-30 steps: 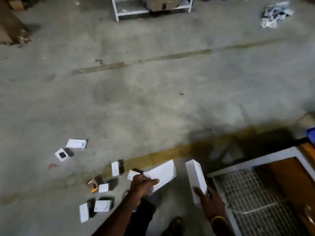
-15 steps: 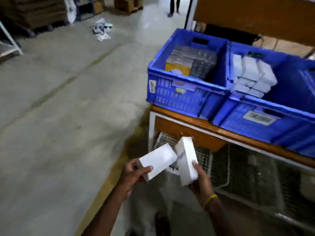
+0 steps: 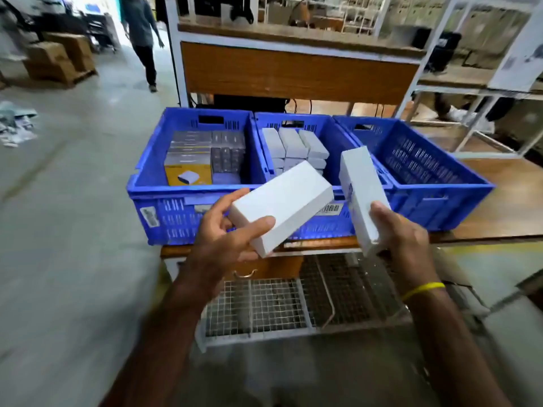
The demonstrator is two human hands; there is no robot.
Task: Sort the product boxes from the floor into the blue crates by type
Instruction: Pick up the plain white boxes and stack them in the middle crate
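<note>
White cardboard, both items. The left box [image 3: 282,207] is lying tilted in my left hand [image 3: 223,242], lower centre of the frame, with the thumb clamped over the top face and the fingers curled underneath. My right hand [image 3: 402,242] is gripping the right box [image 3: 361,195] upright by its lower end; blue print is running down one edge, too blurred to read. Both boxes are hanging in front of the crates and over none of them, so I'm counting neither as sorted.

The wire basket [image 3: 264,306] is sitting below the hands, under the wooden table [image 3: 499,201].

On the table, three blue crates are standing in a row:
- The left crate [image 3: 173,218] is holding grey and yellow packs [image 3: 202,157].
- The middle crate [image 3: 293,116] is carrying stacked white boxes [image 3: 293,145], which are looking like a match for mine. I'm judging that's the target.
- The right crate [image 3: 435,168] is showing only bare mesh walls from this angle.

Progress: I'm calling it well underway, with two types already binned and these two pending. The floor stock isn't showing, so I'm not guessing how much is remaining.

In the upper left, a person [image 3: 141,30] is walking near some cardboard cartons [image 3: 55,60].
</note>
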